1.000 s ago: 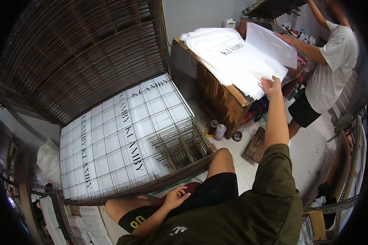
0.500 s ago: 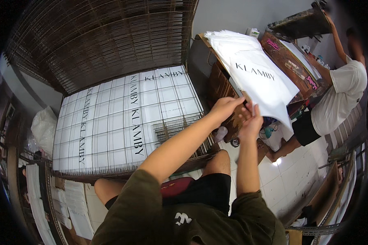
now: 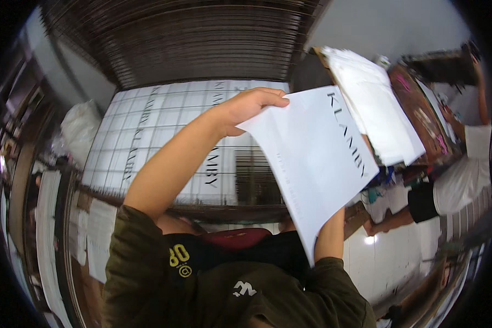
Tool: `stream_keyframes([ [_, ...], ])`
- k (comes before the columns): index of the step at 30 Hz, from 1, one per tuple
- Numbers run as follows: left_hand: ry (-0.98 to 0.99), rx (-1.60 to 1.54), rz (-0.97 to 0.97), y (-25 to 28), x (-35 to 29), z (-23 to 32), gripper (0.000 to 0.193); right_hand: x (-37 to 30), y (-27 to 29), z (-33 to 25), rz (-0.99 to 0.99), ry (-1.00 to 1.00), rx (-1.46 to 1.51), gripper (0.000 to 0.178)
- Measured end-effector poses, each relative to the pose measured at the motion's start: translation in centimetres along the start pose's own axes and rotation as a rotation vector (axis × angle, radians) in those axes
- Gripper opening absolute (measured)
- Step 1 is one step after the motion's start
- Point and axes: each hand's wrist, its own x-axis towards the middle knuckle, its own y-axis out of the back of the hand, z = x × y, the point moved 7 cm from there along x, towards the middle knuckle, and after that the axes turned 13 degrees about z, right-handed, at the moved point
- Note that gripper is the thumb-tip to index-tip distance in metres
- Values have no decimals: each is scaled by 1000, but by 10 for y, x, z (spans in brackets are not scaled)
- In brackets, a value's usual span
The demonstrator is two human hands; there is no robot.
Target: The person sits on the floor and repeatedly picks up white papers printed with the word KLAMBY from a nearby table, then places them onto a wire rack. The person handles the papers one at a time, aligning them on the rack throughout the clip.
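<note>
A white sheet with dark lettering [image 3: 306,147] is raised in front of me, slightly curved. My left hand [image 3: 251,109] is closed on its upper left corner, thumb on top. My right forearm [image 3: 332,238] passes behind the lower right part of the sheet, so the right hand and its fingers are hidden. To the left and beyond is a wire drying rack [image 3: 251,177], its grid lying over or under several white lettered sheets [image 3: 175,115]. A stack of white sheets [image 3: 361,93] lies on a table to the right of the held one.
More rack tiers [image 3: 169,44] stand tilted up behind the lower one. A co-worker in a white shirt [image 3: 462,183] is at a worn brown bench [image 3: 415,109] on the right. At far left are a clear plastic bag [image 3: 81,128] and shelving with stacked sheets [image 3: 49,229].
The top lettered sheet has come off the stack and is now in front of me. My left hand has moved left with its corner. The view has turned right-to-left across the scene.
</note>
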Motion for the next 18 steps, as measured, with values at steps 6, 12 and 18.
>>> stream_keyframes([
  [6, 34, 48, 86, 110, -99, -10, 20, 27, -19, -3, -112, -93, -365, 59],
  [12, -67, 282, 307, 230, -219, -70, 16, 39, -218, 33, -394, -245, -1121, 29],
  [18, -681, 48, 1401, 271, -329, -139, 17, -22, -476, 178, -1094, -56, -1474, 75],
])
